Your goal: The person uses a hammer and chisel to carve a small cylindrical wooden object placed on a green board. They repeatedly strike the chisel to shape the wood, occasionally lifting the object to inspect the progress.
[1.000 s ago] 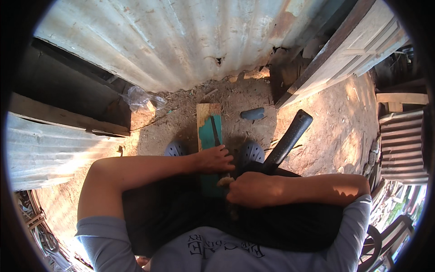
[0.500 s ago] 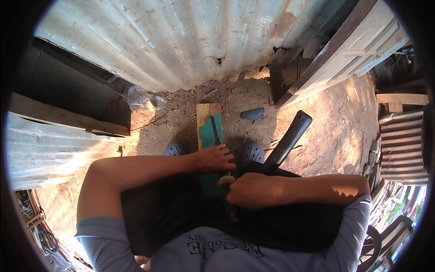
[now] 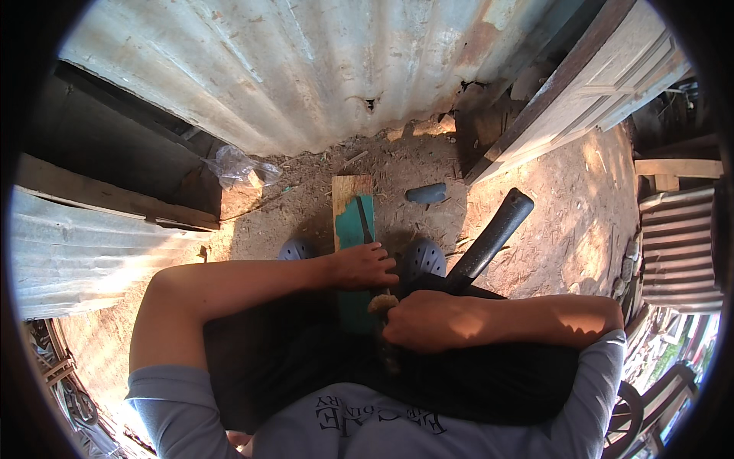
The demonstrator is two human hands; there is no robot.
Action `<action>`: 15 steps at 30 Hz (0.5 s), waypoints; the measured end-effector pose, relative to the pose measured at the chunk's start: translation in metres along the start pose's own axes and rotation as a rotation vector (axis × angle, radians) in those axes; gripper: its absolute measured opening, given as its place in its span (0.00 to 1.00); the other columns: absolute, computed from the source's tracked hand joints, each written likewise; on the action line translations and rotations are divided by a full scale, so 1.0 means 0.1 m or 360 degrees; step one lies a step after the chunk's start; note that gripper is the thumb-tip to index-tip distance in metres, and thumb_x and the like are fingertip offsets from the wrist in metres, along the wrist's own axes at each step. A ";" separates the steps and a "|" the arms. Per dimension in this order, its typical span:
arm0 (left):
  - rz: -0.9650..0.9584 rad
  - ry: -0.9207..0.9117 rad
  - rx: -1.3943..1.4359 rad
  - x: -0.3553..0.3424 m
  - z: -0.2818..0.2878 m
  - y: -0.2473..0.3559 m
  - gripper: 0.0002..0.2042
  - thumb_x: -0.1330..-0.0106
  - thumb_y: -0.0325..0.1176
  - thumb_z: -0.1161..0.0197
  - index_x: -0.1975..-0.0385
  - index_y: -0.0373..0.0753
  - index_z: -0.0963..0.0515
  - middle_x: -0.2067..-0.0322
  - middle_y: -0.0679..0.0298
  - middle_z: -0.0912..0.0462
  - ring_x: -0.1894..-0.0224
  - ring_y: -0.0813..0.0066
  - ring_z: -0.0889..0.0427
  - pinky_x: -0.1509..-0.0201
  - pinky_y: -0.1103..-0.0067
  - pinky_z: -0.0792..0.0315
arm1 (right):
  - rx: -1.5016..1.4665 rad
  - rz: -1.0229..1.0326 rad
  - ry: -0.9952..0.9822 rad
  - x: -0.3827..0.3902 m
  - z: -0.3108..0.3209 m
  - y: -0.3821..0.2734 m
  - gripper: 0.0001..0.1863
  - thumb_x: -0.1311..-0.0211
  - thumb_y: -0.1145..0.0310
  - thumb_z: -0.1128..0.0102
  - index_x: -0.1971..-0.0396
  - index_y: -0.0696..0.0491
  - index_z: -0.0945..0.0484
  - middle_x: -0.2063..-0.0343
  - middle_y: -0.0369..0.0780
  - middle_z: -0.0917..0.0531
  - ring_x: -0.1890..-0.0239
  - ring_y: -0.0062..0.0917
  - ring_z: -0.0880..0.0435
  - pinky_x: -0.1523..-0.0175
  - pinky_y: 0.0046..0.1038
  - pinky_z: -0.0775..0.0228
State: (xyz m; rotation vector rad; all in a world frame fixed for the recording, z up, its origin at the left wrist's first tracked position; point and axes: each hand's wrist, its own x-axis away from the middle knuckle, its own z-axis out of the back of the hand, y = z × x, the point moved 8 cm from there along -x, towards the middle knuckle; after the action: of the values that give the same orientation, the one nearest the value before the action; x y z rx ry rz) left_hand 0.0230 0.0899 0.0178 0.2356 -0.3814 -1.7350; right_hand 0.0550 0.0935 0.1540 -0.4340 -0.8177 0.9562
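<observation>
1. I am observing a dark blade (image 3: 362, 216) lying lengthwise over a green-painted board (image 3: 349, 236), its tip pointing away from the wearer; bare wood is showing at the board's far end.
2. The left hand (image 3: 359, 267) is resting across the blade, its fingers curling closed over it; I am seeing no clear gap.
3. The right hand (image 3: 428, 321) is closing into a fist beside a rough tan handle (image 3: 382, 304); its fingers are turning out of view, so I cannot tell how fully they are wrapping it.
4. Grey perforated shoes (image 3: 425, 257) are flanking the board.
5. A thick black bar (image 3: 493, 237) is slanting up beyond the right forearm.
6. On the earth floor (image 3: 566, 229), a blue-grey piece (image 3: 427, 193) and clear plastic (image 3: 234, 164) are lying before corrugated metal (image 3: 298, 76).
</observation>
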 end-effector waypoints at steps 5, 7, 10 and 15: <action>-0.0058 0.0062 0.0019 -0.03 -0.01 0.00 0.12 0.43 0.35 0.43 0.58 0.45 0.27 0.62 0.62 0.27 0.54 0.65 0.27 0.42 0.66 0.34 | -0.0031 0.0038 0.0070 0.00 0.03 -0.01 0.07 0.49 0.73 0.47 0.80 0.58 0.22 0.81 0.47 0.19 0.75 0.39 0.17 0.72 0.35 0.24; -0.0082 0.0102 0.0025 -0.04 -0.02 0.01 0.12 0.43 0.35 0.44 0.59 0.45 0.27 0.64 0.62 0.27 0.55 0.65 0.26 0.42 0.66 0.34 | -0.0028 0.0051 0.0084 0.01 0.03 -0.01 0.07 0.49 0.73 0.47 0.80 0.58 0.22 0.81 0.47 0.20 0.75 0.39 0.17 0.72 0.35 0.24; -0.0094 0.0133 0.0003 -0.05 -0.01 0.03 0.11 0.43 0.35 0.44 0.59 0.45 0.28 0.65 0.63 0.27 0.57 0.66 0.26 0.44 0.67 0.33 | -0.0011 0.0059 0.0090 0.02 0.04 -0.02 0.07 0.49 0.73 0.47 0.80 0.58 0.22 0.81 0.47 0.19 0.75 0.39 0.16 0.72 0.35 0.24; -0.0103 0.0078 -0.0045 -0.02 -0.06 0.03 0.12 0.43 0.35 0.44 0.58 0.46 0.28 0.66 0.64 0.28 0.59 0.67 0.26 0.50 0.69 0.32 | -0.0029 0.0022 0.0135 0.03 0.06 0.01 0.07 0.50 0.72 0.47 0.79 0.58 0.21 0.79 0.47 0.19 0.74 0.38 0.16 0.71 0.35 0.24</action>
State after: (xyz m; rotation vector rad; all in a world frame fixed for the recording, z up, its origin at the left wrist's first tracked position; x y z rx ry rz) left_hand 0.0284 0.0907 0.0138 0.2719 -0.3161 -1.7937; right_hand 0.0509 0.0965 0.1589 -0.4933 -0.7481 0.9377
